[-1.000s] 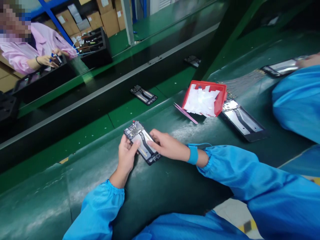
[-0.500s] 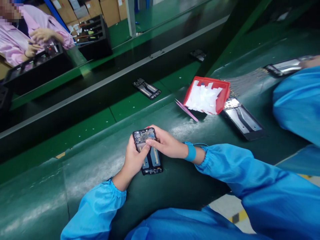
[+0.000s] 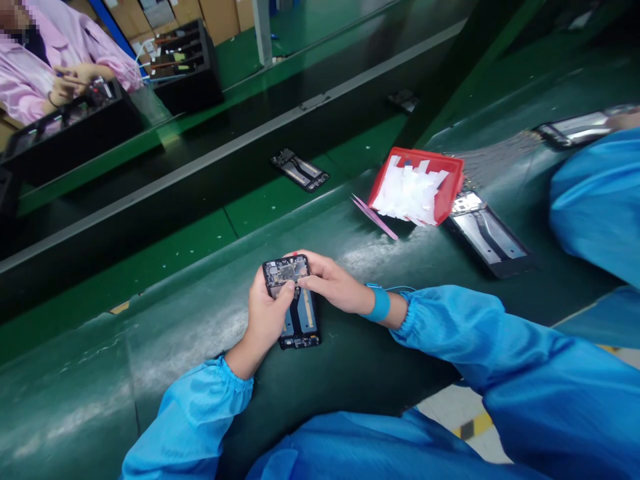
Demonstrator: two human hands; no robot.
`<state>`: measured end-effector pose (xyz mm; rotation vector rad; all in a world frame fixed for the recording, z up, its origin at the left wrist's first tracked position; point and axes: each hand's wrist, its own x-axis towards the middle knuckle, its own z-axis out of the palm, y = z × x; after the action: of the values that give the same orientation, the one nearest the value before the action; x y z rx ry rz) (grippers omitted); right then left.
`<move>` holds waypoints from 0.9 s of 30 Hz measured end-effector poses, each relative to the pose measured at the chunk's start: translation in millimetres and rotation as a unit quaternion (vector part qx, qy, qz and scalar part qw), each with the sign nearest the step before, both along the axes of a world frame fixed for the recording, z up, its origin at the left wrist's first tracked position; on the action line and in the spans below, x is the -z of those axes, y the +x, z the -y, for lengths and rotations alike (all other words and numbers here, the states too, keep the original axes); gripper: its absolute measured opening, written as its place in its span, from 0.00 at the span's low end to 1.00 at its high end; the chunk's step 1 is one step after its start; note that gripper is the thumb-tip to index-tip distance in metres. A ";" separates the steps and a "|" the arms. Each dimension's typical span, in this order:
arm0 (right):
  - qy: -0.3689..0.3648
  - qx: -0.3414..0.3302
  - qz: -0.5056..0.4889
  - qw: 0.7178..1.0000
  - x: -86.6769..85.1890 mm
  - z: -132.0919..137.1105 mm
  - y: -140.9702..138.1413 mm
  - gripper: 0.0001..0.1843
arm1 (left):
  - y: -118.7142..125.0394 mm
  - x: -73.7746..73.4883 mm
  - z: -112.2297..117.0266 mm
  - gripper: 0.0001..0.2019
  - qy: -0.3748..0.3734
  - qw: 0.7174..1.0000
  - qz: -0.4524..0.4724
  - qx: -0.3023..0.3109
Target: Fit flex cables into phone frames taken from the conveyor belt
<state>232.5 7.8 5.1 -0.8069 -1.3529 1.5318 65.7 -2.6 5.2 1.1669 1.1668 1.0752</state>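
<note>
An opened smartphone [image 3: 305, 313] with a bare circuit board at its top is between my hands, above the green mat. My left hand [image 3: 267, 307] grips its left side, thumb pressed on the lower edge of the board. From the right, my right hand [image 3: 334, 283] holds the upper corner, its thumb on the board's right part and its fingers behind the phone. A blue wrist strap [image 3: 377, 303] circles my right wrist. Pink tweezers [image 3: 375, 218] lie on the mat beyond, beside a red tray [image 3: 456, 190] full of white strips.
Another opened phone [image 3: 493, 237] lies right of the tray. One more phone [image 3: 300, 170] rests on the green conveyor [image 3: 205, 243]. A co-worker's blue sleeve [image 3: 595, 193] reaches in at right. Across the line, a person in pink [image 3: 95, 40] works at a black box [image 3: 75, 137].
My left thumb has shifted slightly along the board's lower edge, and my right thumb has drawn a little apart from it. The phone on the conveyor sits slightly farther right and up in view.
</note>
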 end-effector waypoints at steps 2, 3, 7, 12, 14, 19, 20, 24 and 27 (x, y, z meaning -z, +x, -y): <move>-0.011 0.006 -0.007 1.000 2.5 -1.4 -1.1 0.16 | 1.0 1.8 0.3 0.19 -0.014 1.000 0.005 -0.007; -0.015 0.006 -0.011 1.000 4.3 -2.7 -1.7 0.15 | 1.4 3.1 0.1 0.19 -0.021 1.000 0.007 -0.014; -0.015 -0.014 -0.021 1.000 11.3 -8.5 -4.1 0.17 | -0.3 4.9 -5.7 0.21 -0.055 0.997 0.035 -0.046; 0.034 -0.024 0.084 0.996 19.3 -8.5 -4.7 0.29 | -13.9 -0.6 -26.6 0.22 -0.082 0.982 0.136 -0.099; 0.043 -0.034 0.113 0.992 24.3 -12.5 -3.5 0.31 | -19.6 -1.2 -33.0 0.24 -0.070 0.981 0.155 -0.093; 0.013 0.043 0.072 0.996 34.2 -38.5 4.8 0.31 | -24.6 11.8 -32.4 0.33 -0.065 0.994 0.085 -0.013; 0.008 0.043 0.070 0.997 35.3 -43.0 6.3 0.33 | -25.5 16.2 -32.4 0.35 -0.076 0.995 0.071 0.008; 0.021 0.010 0.061 0.998 37.8 -49.1 7.2 0.36 | -40.5 26.9 -53.4 0.28 -0.050 0.995 -0.060 -0.060; 0.042 0.003 0.061 0.997 37.7 -47.7 4.7 0.33 | -62.6 18.2 -94.3 0.25 0.011 0.977 -0.161 -0.136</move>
<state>237.1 55.5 -32.6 -0.8643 -1.4919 1.4302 3.1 91.7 -13.0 1.2538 1.6086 1.1307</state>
